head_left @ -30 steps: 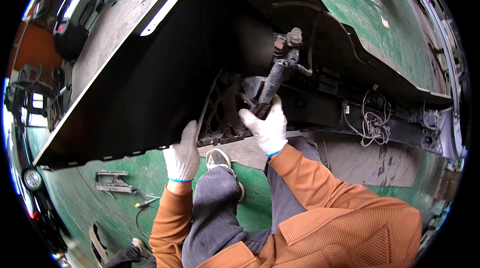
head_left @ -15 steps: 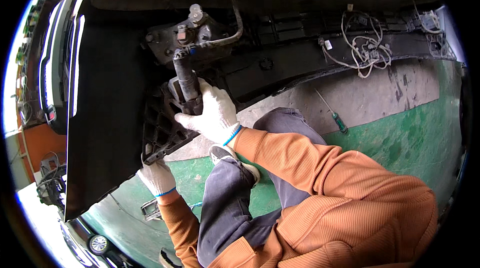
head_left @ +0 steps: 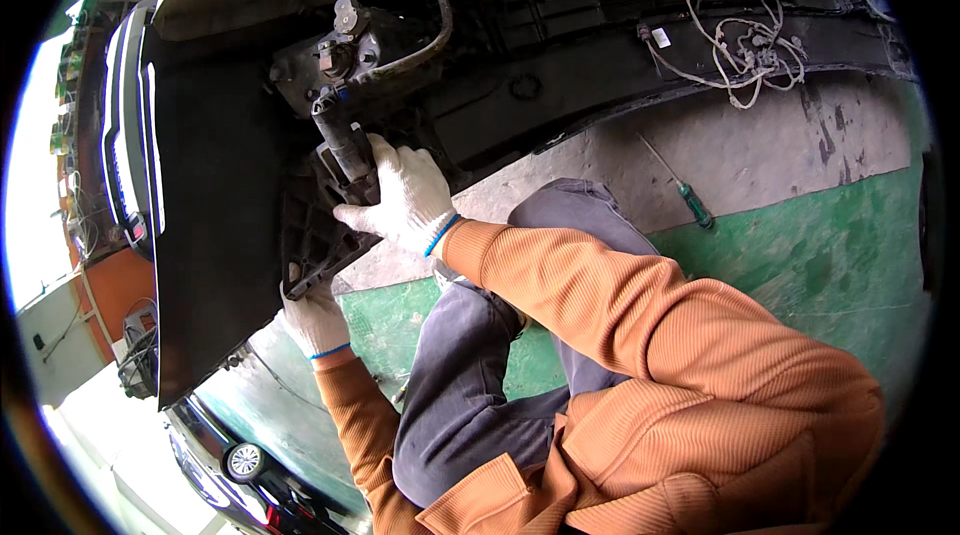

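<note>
A large black car bumper point(head_left: 220, 235) lies with its inner side toward me. My right hand point(head_left: 412, 199), in a white knit glove, closes round the lower end of a dark cylindrical part point(head_left: 342, 139), thumb on the near side and fingers on the far side. That part sits at the top of a black ribbed bracket point(head_left: 312, 217). My left hand point(head_left: 316, 323), gloved too, grips the bracket's lower corner, its thumb on top and the other fingers mostly hidden underneath. Above the cylinder is a metal-looking fitting point(head_left: 338, 55) with a curved hose point(head_left: 442, 15).
A bundle of wiring point(head_left: 745, 60) hangs over the bumper's right part. On the floor at right lies a screwdriver with a green handle point(head_left: 695, 205). My bent knee point(head_left: 450, 365) is close below the bumper. Parked cars point(head_left: 245, 460) stand at the left.
The bumper and its parts appear shifted slightly up and left in the view, while the screwdriver appears farther right. Both hands keep their holds.
</note>
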A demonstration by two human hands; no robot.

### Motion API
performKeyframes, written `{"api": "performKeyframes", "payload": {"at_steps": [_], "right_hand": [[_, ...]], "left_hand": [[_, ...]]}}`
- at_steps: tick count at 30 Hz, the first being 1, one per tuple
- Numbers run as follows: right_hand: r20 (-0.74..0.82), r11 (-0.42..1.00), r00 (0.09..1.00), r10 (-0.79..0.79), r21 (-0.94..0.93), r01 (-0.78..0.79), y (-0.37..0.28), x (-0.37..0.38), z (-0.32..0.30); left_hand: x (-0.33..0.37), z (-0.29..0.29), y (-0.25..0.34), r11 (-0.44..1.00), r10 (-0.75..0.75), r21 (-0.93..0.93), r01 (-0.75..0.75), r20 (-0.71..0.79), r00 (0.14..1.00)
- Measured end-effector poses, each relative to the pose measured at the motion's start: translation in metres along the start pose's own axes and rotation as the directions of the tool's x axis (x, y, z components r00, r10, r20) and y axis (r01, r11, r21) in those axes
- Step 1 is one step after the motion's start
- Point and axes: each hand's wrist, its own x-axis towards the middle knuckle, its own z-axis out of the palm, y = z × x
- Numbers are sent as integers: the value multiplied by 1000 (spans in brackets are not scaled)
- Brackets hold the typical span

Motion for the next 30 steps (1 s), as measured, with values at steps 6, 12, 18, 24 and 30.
{"api": "performKeyframes", "payload": {"at_steps": [6,12,18,24,30], "right_hand": [[59,1000,998,-25,-9,26,0,0,6],[163,997,983,-79,30,75,18,25,1],[377,989,925,41,-149,17,-6,25,-32],[307,994,950,-60,-66,84,24,33,-70],[150,1000,989,-4,-18,7,154,14,-200]], "left_hand": [[7,-24,-7,810,185,555,-190,66,981],[13,2,4,908,55,417,-51,2,998],[-14,26,11,984,-47,-166,60,85,995],[-17,55,-15,999,9,30,-10,38,999],[-17,47,-5,994,-70,91,62,86,994]]}}
